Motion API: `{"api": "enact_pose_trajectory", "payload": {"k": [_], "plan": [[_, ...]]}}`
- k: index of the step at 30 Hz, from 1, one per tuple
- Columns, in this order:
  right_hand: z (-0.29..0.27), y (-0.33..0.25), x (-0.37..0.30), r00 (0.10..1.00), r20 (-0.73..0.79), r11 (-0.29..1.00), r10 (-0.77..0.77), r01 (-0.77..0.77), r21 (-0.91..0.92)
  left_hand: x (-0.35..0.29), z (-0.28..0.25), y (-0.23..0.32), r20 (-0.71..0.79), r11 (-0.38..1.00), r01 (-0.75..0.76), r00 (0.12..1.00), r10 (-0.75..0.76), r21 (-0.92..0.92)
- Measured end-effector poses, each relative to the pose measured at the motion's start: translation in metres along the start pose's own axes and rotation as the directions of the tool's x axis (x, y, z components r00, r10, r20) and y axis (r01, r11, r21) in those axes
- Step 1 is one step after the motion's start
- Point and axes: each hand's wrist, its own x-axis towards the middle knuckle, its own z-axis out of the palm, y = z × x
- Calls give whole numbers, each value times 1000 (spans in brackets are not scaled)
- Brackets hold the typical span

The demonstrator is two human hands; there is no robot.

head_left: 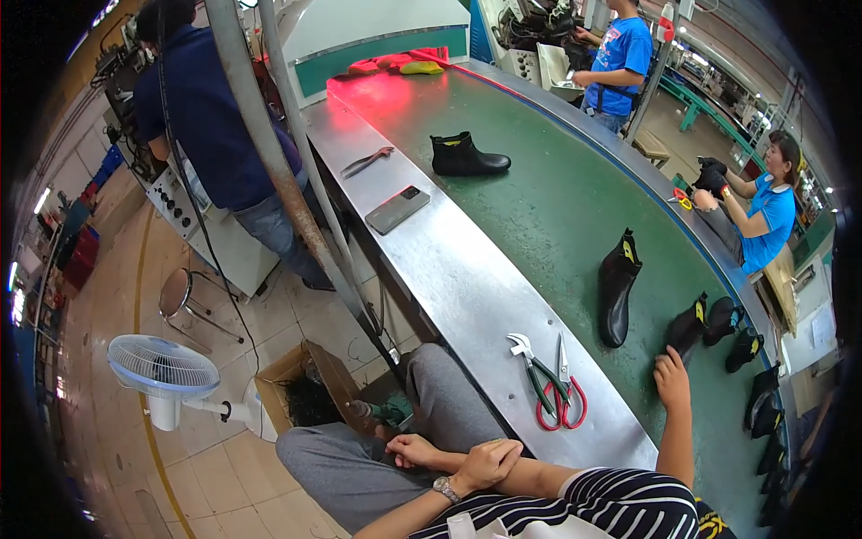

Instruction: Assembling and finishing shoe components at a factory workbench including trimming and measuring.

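Fingers of the left hand [488, 462] lay loosely bent over the right forearm [539, 478], clasping nothing; the right hand's [413, 451] curled, grip untellable; nearby, scissors [564, 366] rested on the steel ledge [485, 305]; stiff, probably slick-bladed, best held by their red loops.

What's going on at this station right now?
The wearer's left hand lies across their right forearm; their right hand is over the lap, with nothing clearly held in either. To the right, another person's hand reaches to a dark boot on the green surface. More dark boots sit farther right. Pliers and scissors lie on the metal edge.
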Motion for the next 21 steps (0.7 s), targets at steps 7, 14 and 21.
{"api": "enact_pose_trajectory", "payload": {"k": [7,14,21], "plan": [[133,-92,25,835,541,565,-100,-400,722,4,-2,4,-11,999,-24,1000,24,-40],[137,-91,25,833,540,555,-121,-394,732,5,-3,4,7,999,-14,1000,15,-33],[136,-90,27,830,545,561,-120,-396,727,6,-1,1,-9,999,-23,1000,23,-38]]}}
